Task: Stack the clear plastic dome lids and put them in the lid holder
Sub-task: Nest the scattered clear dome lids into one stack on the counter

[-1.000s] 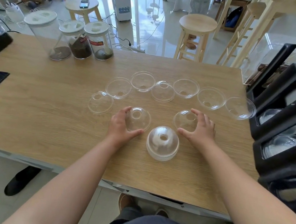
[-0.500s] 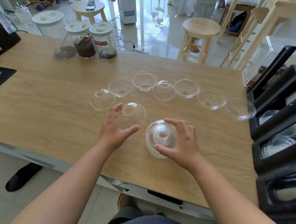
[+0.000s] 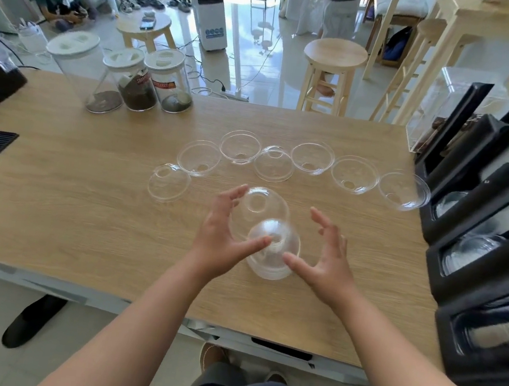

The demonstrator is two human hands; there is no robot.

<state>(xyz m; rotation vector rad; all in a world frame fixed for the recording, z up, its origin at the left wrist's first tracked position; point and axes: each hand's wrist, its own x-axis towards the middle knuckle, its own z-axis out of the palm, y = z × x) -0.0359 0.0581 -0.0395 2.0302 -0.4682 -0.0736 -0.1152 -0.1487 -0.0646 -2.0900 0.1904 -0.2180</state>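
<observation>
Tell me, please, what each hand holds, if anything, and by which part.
The left hand grips a dome lid by its side wall, tilted above the stack; the right hand holds nothing.

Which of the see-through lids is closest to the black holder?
The dome lid at the far right end of the row, lying rim-up like a bowl beside the black lid holder; every other lid sits farther left.
</observation>
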